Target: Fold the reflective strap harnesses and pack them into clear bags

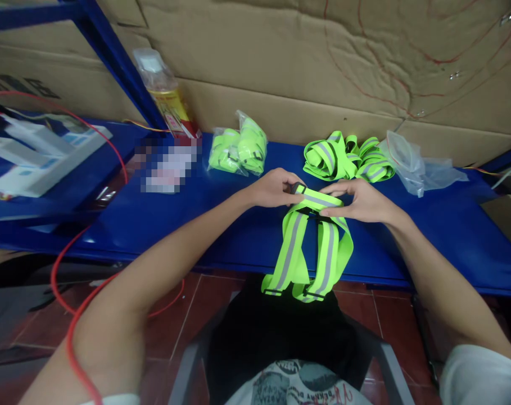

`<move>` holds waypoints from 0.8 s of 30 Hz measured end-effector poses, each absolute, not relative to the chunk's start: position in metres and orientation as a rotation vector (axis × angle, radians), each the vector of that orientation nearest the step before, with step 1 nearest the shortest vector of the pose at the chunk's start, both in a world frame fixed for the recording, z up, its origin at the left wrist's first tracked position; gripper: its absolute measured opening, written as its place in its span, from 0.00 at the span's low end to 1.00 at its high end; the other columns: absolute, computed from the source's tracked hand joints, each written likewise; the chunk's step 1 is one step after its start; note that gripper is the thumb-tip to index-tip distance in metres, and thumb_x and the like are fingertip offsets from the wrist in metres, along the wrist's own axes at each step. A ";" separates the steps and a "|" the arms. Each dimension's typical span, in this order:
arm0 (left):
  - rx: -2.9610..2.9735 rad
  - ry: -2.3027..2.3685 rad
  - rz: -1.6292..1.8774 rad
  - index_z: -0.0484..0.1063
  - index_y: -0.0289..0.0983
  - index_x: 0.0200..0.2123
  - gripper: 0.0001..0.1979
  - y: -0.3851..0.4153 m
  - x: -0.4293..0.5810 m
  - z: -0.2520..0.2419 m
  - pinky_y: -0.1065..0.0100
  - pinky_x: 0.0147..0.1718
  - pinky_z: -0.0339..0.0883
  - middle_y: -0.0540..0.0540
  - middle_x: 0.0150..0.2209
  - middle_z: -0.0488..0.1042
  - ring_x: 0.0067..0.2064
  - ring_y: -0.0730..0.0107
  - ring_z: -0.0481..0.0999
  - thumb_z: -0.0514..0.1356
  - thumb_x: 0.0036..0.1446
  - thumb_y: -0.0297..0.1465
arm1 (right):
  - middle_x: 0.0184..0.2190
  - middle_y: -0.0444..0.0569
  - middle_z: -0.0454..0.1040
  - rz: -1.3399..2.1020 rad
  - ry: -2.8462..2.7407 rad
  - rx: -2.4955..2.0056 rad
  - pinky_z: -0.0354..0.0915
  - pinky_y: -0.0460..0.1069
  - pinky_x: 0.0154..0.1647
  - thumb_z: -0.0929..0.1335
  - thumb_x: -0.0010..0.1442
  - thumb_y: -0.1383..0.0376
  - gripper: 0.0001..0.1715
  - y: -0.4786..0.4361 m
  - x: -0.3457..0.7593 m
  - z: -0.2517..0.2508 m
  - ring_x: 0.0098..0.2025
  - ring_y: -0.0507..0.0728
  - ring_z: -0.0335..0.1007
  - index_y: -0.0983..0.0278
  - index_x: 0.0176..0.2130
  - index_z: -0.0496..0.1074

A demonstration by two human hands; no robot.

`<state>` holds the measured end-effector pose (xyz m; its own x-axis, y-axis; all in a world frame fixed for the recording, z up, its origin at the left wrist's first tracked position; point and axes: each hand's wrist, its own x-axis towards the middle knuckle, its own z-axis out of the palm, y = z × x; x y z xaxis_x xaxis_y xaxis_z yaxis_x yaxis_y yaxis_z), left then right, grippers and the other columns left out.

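A neon-yellow reflective strap harness [292, 247] with grey stripes and black buckles stretches between my two hands. Its long straps hang over the table's front edge toward my lap. At its upper left end, my left hand [276, 188] pinches the band beside a black buckle. My right hand [352, 201] grips the band's right end between thumb and fingers. Beyond my right hand lie coiled reflective straps [331, 157] of the same kind. Past my left hand, two bundles in clear bags [238, 149] rest on the table.
The blue table [234, 230] backs onto a cardboard wall [255, 62]. Clear plastic bags [419, 163] lie at the right. A bottle [166, 95] stands back left, near a white power strip [48, 157]. A red cable [72, 337] runs by my left arm.
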<state>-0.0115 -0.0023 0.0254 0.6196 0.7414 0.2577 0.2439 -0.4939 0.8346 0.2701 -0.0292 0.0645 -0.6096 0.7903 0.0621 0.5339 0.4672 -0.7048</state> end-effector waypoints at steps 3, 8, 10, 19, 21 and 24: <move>1.900 0.794 0.668 0.78 0.34 0.32 0.11 -0.005 -0.012 0.028 0.73 0.21 0.64 0.47 0.27 0.80 0.20 0.78 0.72 0.70 0.59 0.36 | 0.41 0.49 0.88 0.950 -2.297 -1.118 0.74 0.52 0.38 0.83 0.52 0.46 0.32 -0.029 0.267 0.060 0.37 0.60 0.82 0.60 0.51 0.87; 1.694 0.781 0.578 0.74 0.35 0.32 0.16 -0.005 -0.014 0.032 0.74 0.21 0.73 0.49 0.22 0.78 0.23 0.69 0.81 0.74 0.57 0.39 | 0.41 0.52 0.87 0.661 -2.321 -1.105 0.71 0.54 0.41 0.84 0.50 0.46 0.32 -0.028 0.266 0.058 0.38 0.62 0.81 0.59 0.49 0.88; 1.684 0.770 0.578 0.74 0.35 0.33 0.17 -0.005 -0.014 0.032 0.72 0.24 0.79 0.49 0.23 0.79 0.27 0.66 0.84 0.75 0.56 0.39 | 0.40 0.52 0.87 0.502 -2.335 -1.144 0.69 0.54 0.41 0.85 0.49 0.46 0.32 -0.027 0.268 0.059 0.38 0.63 0.80 0.60 0.48 0.88; 1.676 0.773 0.628 0.74 0.33 0.34 0.18 -0.011 -0.008 0.029 0.65 0.27 0.85 0.49 0.27 0.78 0.29 0.65 0.85 0.77 0.54 0.38 | 0.25 0.44 0.75 0.448 -2.371 -1.299 0.54 0.51 0.31 0.82 0.52 0.39 0.30 -0.028 0.270 0.060 0.29 0.56 0.69 0.60 0.33 0.78; 1.668 0.791 0.594 0.74 0.34 0.35 0.19 -0.012 -0.007 0.028 0.66 0.27 0.84 0.50 0.24 0.78 0.27 0.65 0.85 0.77 0.55 0.40 | 0.26 0.44 0.76 0.418 -2.380 -1.263 0.54 0.51 0.32 0.81 0.55 0.40 0.29 -0.029 0.269 0.059 0.29 0.56 0.68 0.60 0.33 0.75; 1.664 0.798 0.575 0.75 0.34 0.36 0.21 -0.011 -0.008 0.027 0.67 0.25 0.82 0.50 0.23 0.79 0.25 0.65 0.84 0.77 0.55 0.43 | 0.29 0.45 0.77 0.363 -2.387 -1.192 0.56 0.51 0.33 0.80 0.59 0.46 0.24 -0.031 0.267 0.054 0.30 0.56 0.68 0.60 0.33 0.72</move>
<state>-0.0078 -0.0115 0.0267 0.6493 0.7596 -0.0393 0.2028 -0.1232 0.9714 0.2672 -0.0310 0.0542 -0.5281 0.8047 0.2714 0.6875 0.5927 -0.4196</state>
